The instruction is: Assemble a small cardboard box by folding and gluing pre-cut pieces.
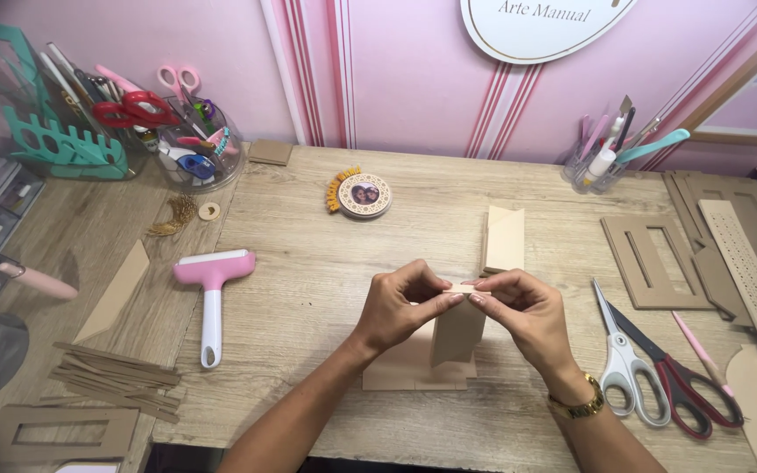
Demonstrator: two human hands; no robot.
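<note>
My left hand (396,307) and my right hand (523,315) meet over the middle of the wooden table (308,201). Both pinch the top edge of a folded tan cardboard piece (456,333) that stands upright. Its lower flap lies flat on the table beneath my hands. A second folded cardboard piece (504,241) stands just behind my fingers. A gold watch sits on my right wrist.
A pink roller (212,285) lies to the left, two pairs of scissors (650,368) to the right. Cardboard frames (650,263) and strips lie at both sides. A round ornament (364,194) sits behind. Tool cups stand at back left (186,140) and back right (602,162).
</note>
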